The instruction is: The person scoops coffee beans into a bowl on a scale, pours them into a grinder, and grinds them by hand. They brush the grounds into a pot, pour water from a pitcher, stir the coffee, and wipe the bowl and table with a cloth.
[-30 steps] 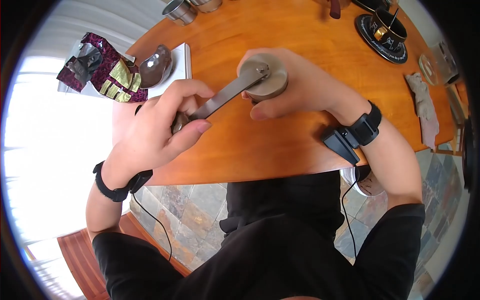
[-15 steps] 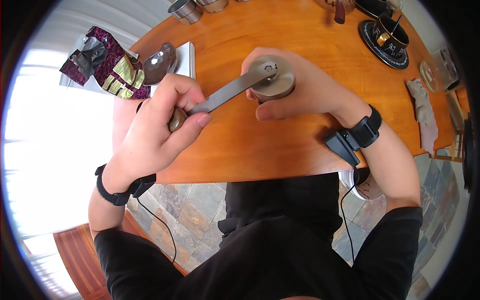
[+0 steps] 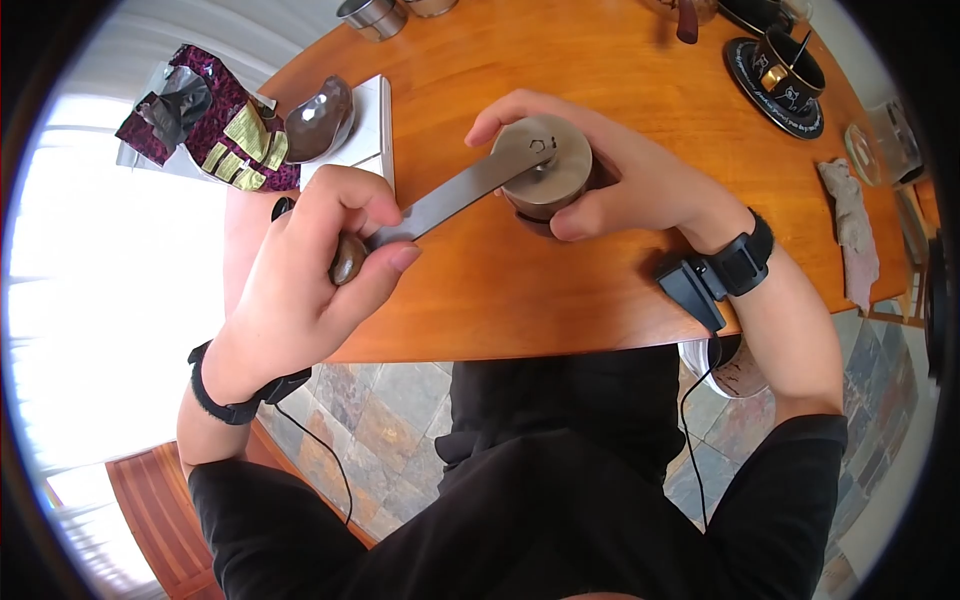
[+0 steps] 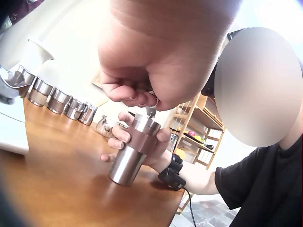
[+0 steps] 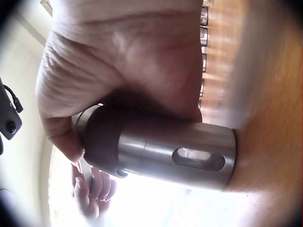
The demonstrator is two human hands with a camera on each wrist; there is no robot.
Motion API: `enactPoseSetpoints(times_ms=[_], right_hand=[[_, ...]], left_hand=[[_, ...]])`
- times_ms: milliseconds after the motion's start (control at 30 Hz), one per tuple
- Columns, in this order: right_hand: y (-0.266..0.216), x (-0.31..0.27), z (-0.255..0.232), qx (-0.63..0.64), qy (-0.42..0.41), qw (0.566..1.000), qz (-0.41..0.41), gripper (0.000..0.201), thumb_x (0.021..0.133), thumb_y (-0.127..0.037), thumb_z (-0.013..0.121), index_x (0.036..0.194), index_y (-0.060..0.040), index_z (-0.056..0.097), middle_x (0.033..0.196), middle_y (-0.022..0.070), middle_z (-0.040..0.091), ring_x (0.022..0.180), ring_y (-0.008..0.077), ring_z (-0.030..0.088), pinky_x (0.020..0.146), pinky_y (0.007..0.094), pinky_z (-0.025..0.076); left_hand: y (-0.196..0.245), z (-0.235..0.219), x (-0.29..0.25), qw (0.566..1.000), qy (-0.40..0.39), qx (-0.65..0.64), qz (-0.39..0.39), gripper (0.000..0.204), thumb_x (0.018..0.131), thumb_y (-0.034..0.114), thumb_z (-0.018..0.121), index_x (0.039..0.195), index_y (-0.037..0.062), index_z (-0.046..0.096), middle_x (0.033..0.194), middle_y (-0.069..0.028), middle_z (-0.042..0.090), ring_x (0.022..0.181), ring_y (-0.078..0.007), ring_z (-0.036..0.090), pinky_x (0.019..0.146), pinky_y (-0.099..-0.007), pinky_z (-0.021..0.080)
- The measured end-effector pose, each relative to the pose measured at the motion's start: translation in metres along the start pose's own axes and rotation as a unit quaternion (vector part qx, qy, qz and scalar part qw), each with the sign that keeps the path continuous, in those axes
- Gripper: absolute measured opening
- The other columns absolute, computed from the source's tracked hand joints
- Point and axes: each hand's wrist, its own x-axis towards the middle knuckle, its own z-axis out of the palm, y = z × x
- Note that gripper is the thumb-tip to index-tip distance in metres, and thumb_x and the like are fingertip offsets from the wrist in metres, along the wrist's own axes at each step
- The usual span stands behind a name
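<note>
A hand coffee grinder (image 4: 128, 165) with a steel body and a brown band stands on the wooden table. My right hand (image 3: 640, 180) holds it around the band, thumb on the near side and fingers on the far side, some of them loosely spread. A window slot shows low on its steel side in the right wrist view. From the lid a flat metal crank (image 3: 450, 200) runs toward my left hand (image 3: 285, 275). The left fingers and thumb grip its outer end at the brown knob (image 3: 348, 259).
To the left, a purple and gold bag (image 3: 222, 130) stands by a dark shiny bowl (image 3: 320, 120) on a white flat base (image 3: 373, 130). Steel cups (image 4: 57, 100) line the back. A black cup (image 3: 792, 70) on a saucer and a grey cloth (image 3: 850, 235) lie right.
The grinder's top has shifted slightly right and more of its band shows. My right fingers have loosened, one reaching outward. The left hand still grips the knob, with the crank pointing much the same way.
</note>
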Motion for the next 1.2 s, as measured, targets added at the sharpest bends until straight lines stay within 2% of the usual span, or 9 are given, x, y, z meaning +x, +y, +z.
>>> enactPoseSetpoints(times_ms=[67, 167, 233, 333, 500, 767, 833, 933, 1200], right_hand=[[0.002, -0.001, -0.001, 0.007, -0.015, 1.000, -0.010, 0.062, 0.069, -0.005, 0.068, 0.128, -0.0100, 0.047, 0.098, -0.0002, 0.055, 0.084, 0.0097, 0.053, 0.074, 0.0239, 0.045], [0.009, 0.001, -0.002, 0.007, 0.001, 1.000, 0.007, 0.058, 0.072, -0.005, 0.070, 0.126, -0.0080, 0.049, 0.099, -0.0001, 0.055, 0.085, 0.0096, 0.053, 0.074, 0.0245, 0.045], [0.014, 0.007, 0.000, -0.115, 0.008, 0.984, -0.133, 0.038, 0.079, -0.007, 0.073, 0.112, -0.0088, 0.055, 0.085, -0.0005, 0.059, 0.069, 0.0084, 0.058, 0.056, 0.0225, 0.045], [0.002, 0.005, 0.006, -0.108, 0.027, 0.992, -0.061, 0.034, 0.077, -0.009, 0.077, 0.104, -0.0089, 0.057, 0.083, -0.0023, 0.058, 0.070, 0.0079, 0.056, 0.059, 0.0228, 0.045], [0.003, 0.007, 0.008, -0.136, 0.037, 0.986, -0.085, 0.042, 0.071, -0.011, 0.084, 0.102, -0.0093, 0.056, 0.081, -0.0034, 0.058, 0.073, 0.0073, 0.055, 0.065, 0.0238, 0.045], [0.005, 0.007, 0.011, -0.158, 0.063, 0.981, -0.098, 0.052, 0.066, -0.017, 0.089, 0.103, -0.0094, 0.054, 0.081, -0.0023, 0.059, 0.077, 0.0083, 0.055, 0.069, 0.0256, 0.047], [0.001, 0.005, 0.014, -0.178, 0.084, 0.978, -0.070, 0.060, 0.066, -0.008, 0.089, 0.114, -0.0126, 0.052, 0.094, -0.0040, 0.058, 0.086, 0.0057, 0.054, 0.072, 0.0223, 0.046], [0.005, 0.007, 0.016, -0.145, 0.091, 0.981, -0.092, 0.064, 0.066, -0.007, 0.088, 0.117, -0.0131, 0.051, 0.098, -0.0038, 0.058, 0.088, 0.0058, 0.054, 0.074, 0.0222, 0.047], [0.002, 0.007, 0.014, -0.157, 0.068, 0.981, -0.092, 0.060, 0.065, -0.006, 0.089, 0.114, -0.0119, 0.055, 0.098, -0.0031, 0.059, 0.089, 0.0065, 0.056, 0.074, 0.0221, 0.048]], left_hand=[[-0.003, -0.007, 0.000, 0.996, -0.005, 0.078, 0.034, 0.024, 0.086, 0.002, 0.066, 0.101, 0.0042, 0.047, 0.071, -0.0025, 0.057, 0.058, -0.0102, 0.052, 0.055, -0.0234, 0.039], [-0.002, -0.007, 0.000, 0.995, 0.016, 0.083, 0.051, 0.023, 0.085, 0.003, 0.067, 0.097, 0.0048, 0.048, 0.064, -0.0016, 0.055, 0.053, -0.0111, 0.050, 0.052, -0.0238, 0.037], [0.000, 0.001, -0.004, 0.999, 0.029, 0.036, 0.020, 0.023, 0.084, 0.004, 0.068, 0.096, 0.0050, 0.048, 0.063, -0.0021, 0.055, 0.051, -0.0121, 0.049, 0.050, -0.0237, 0.036], [0.008, 0.005, -0.011, 0.999, 0.036, 0.023, -0.029, 0.024, 0.083, 0.004, 0.070, 0.093, 0.0051, 0.048, 0.063, -0.0033, 0.055, 0.049, -0.0135, 0.049, 0.049, -0.0240, 0.035], [0.022, 0.008, -0.011, 0.995, 0.018, 0.081, -0.057, 0.026, 0.082, 0.004, 0.071, 0.091, 0.0050, 0.047, 0.066, -0.0045, 0.055, 0.049, -0.0152, 0.051, 0.047, -0.0263, 0.037], [0.031, 0.021, -0.006, 0.989, 0.039, 0.142, 0.014, 0.027, 0.076, 0.004, 0.074, 0.086, 0.0051, 0.048, 0.065, -0.0054, 0.055, 0.047, -0.0214, 0.053, 0.045, -0.0294, 0.040], [0.035, 0.023, -0.007, 0.989, 0.035, 0.141, 0.016, 0.027, 0.076, 0.004, 0.074, 0.085, 0.0054, 0.049, 0.061, -0.0046, 0.054, 0.046, -0.0215, 0.053, 0.044, -0.0299, 0.040], [0.037, 0.025, -0.007, 0.989, 0.027, 0.147, 0.017, 0.026, 0.076, 0.006, 0.073, 0.085, 0.0059, 0.049, 0.055, -0.0029, 0.051, 0.043, -0.0217, 0.052, 0.042, -0.0308, 0.039], [0.044, 0.024, -0.006, 0.984, 0.018, 0.174, 0.026, 0.022, 0.077, 0.007, 0.071, 0.083, 0.0068, 0.050, 0.050, -0.0015, 0.047, 0.043, -0.0212, 0.053, 0.041, -0.0321, 0.039]])
